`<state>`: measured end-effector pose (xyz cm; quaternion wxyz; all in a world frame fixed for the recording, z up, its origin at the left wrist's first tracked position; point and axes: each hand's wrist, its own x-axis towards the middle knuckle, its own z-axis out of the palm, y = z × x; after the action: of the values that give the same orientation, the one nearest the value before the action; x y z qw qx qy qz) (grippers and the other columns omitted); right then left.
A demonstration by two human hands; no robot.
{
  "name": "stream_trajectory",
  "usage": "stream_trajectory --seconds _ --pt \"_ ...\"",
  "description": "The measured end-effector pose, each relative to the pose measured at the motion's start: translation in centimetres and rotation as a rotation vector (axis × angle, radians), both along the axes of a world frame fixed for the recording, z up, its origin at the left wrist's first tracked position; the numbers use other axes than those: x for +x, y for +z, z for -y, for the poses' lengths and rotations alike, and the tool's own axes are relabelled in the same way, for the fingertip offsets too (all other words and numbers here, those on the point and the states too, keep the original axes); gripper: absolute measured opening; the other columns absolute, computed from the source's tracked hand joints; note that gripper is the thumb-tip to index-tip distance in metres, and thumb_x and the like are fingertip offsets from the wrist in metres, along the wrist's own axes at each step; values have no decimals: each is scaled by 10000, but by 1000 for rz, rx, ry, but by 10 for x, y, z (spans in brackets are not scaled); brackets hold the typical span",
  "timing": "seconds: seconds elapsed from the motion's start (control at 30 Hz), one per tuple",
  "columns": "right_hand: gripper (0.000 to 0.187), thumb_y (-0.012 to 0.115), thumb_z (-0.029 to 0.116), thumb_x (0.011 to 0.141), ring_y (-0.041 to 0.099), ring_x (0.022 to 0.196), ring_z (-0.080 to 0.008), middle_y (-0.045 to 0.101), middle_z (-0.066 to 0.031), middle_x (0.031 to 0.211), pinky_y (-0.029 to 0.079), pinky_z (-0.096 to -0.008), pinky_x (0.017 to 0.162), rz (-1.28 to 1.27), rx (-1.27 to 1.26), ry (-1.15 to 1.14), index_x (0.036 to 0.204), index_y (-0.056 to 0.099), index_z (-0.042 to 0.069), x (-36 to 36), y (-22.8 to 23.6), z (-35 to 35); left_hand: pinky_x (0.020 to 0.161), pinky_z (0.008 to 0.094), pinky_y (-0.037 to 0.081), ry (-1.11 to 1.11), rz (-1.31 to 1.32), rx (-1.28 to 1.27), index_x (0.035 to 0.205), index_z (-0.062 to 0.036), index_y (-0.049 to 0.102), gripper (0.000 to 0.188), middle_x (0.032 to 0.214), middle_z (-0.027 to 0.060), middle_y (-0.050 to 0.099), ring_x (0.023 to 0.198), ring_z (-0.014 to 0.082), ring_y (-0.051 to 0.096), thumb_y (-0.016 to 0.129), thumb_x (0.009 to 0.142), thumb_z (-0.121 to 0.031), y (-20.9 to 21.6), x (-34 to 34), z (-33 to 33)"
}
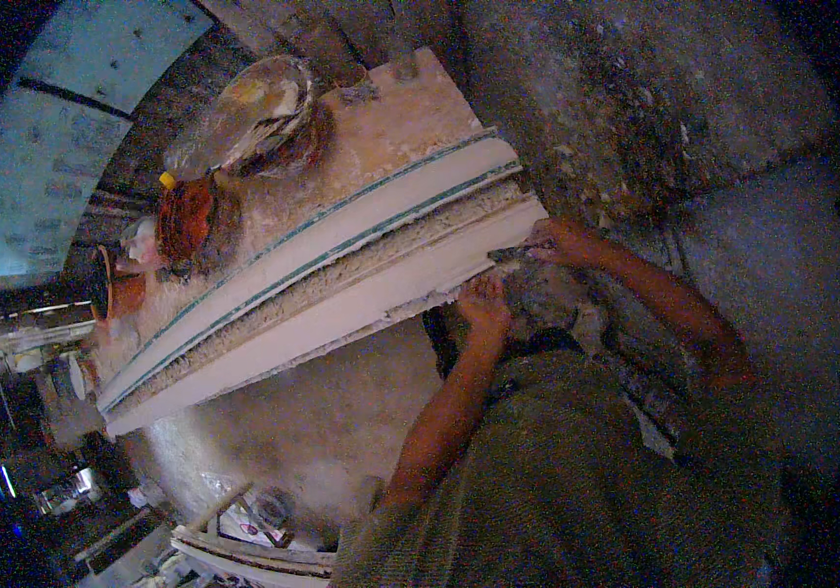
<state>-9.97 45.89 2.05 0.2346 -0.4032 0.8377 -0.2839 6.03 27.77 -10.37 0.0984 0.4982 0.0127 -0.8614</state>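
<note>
A long white moulding, which looks like plaster, lies slantwise across the worktable, with a rough grey-brown groove along its middle and two thin green lines on its far side. At its right end my right hand is closed round a small dark-bladed scraper, the blade beside the moulding's near corner. My left hand is closer to my body, with bent fingers against the ragged near edge. What those fingers hold, if anything, is hidden.
Behind the moulding, the dusty worktable bears a plastic-covered basin, a reddish-brown container with a yellow cap, and an orange-brown pot. Another moulding piece lies at the lower left. Debris litters the floor.
</note>
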Motion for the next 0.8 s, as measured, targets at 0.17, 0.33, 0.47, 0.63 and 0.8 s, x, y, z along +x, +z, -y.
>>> stream_trajectory --seconds 0.17,0.33,0.47,0.63,0.8 --pt "328 713 342 904 693 992 -385 711 -156 1078 558 -507 856 -144 346 179 1051 733 50 12 26 43 1027 477 490 -56 166 -23 1044 -55 553 281 1061 121 573 1081 326 554 509 970 -322 -16 -2 4" --pt "297 700 319 921 694 944 -388 717 -163 1024 561 -511 846 -137 133 66 1037 744 49 18 33 33 1072 508 478 -67 35 8 1060 -32 534 259 1151 147 536 1100 346 542 496 959 -268 -35 9 7" --pt "307 702 319 942 685 1011 -384 719 -151 1025 549 -484 910 35 72 -88 1071 755 45 14 32 -2 1078 507 484 5 92 27 1053 -24 533 249 1140 152 542 1075 341 548 505 947 -248 -28 17 14" --pt "311 719 317 940 690 1010 -376 715 -150 1042 549 -469 916 -77 51 -103 1076 759 40 23 17 14 1054 497 506 50 149 43 1032 -20 534 249 1094 152 563 1026 334 566 507 950 -254 -11 16 17" --pt "311 689 325 956 688 1005 -381 708 -153 1062 547 -474 917 -2 137 -46 1074 760 46 15 10 32 1041 498 514 55 60 11 1031 -19 524 264 1102 157 568 1036 335 576 487 968 -273 -16 18 21"
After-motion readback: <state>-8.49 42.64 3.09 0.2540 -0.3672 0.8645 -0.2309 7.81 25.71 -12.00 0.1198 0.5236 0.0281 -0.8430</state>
